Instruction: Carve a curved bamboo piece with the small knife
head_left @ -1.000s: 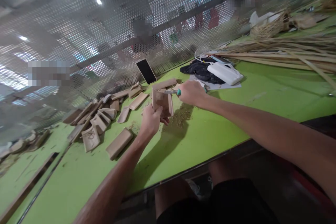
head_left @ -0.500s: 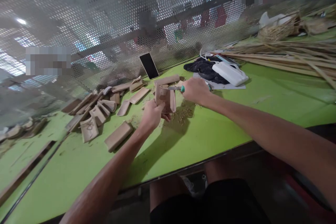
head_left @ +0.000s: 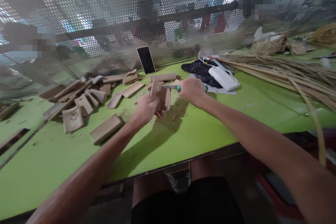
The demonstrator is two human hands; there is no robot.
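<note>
Head: left hand [head_left: 145, 109] clasps wooden piece [head_left: 164, 97]; right hand [head_left: 192, 91] clenches knife [head_left: 172, 86].

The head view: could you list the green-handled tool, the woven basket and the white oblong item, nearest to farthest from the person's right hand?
1. Green-handled tool: held in the right hand, blade pointing left.
2. White oblong item: just right of the hand and slightly beyond it.
3. Woven basket: well to the right, farther back.
</note>
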